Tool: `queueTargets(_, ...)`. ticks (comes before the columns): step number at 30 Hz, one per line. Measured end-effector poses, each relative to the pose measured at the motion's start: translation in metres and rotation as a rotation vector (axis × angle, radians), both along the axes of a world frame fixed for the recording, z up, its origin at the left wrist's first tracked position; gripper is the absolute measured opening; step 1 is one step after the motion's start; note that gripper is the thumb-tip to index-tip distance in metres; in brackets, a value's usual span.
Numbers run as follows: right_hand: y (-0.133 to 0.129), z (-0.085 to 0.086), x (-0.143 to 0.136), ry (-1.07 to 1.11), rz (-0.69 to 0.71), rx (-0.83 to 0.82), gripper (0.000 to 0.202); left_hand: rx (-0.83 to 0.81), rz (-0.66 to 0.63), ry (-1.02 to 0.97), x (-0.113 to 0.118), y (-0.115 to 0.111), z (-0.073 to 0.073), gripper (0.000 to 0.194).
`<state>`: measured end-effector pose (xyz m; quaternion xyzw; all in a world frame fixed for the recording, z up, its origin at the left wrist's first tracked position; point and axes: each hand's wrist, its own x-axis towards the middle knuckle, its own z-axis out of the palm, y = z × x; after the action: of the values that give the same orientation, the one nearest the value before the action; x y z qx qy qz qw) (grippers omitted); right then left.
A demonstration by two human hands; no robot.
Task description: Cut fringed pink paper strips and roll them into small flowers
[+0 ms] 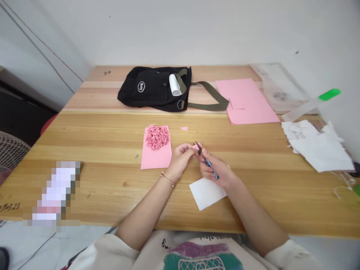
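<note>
Over the middle of the table, my left hand (pixel 181 156) pinches a small piece of pink paper (pixel 195 147) between its fingertips. My right hand (pixel 215 167) grips small scissors (pixel 209 164) with bluish-grey handles, their dark blades pointing away from me and lying at the paper. Below my right hand lies a white sheet of paper (pixel 206 193), partly covered by the hand and wrist. Left of my hands, a cluster of pink curled strips (pixel 157 137) rests on a pink paper rectangle (pixel 155 160). A tiny pink scrap (pixel 184 128) lies just beyond my hands.
A black bag (pixel 153 90) with an olive strap and a white roll (pixel 174 85) lies at the back. Large pink sheets (pixel 250 101) are right of it. White papers (pixel 320 148) and a green-tipped clear strip (pixel 312 104) lie far right. A pixelated object (pixel 56 193) sits front left.
</note>
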<state>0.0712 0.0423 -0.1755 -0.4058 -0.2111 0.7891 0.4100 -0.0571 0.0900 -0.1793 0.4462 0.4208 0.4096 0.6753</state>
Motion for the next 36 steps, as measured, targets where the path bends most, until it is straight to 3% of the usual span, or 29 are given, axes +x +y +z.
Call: queueTargets(36,0.0014,-0.0012,-0.0005,-0.004,0.001,-0.025,0.044,-0.037,-0.004,-0.041,0.0002,0.0007,-0.001,0.018)
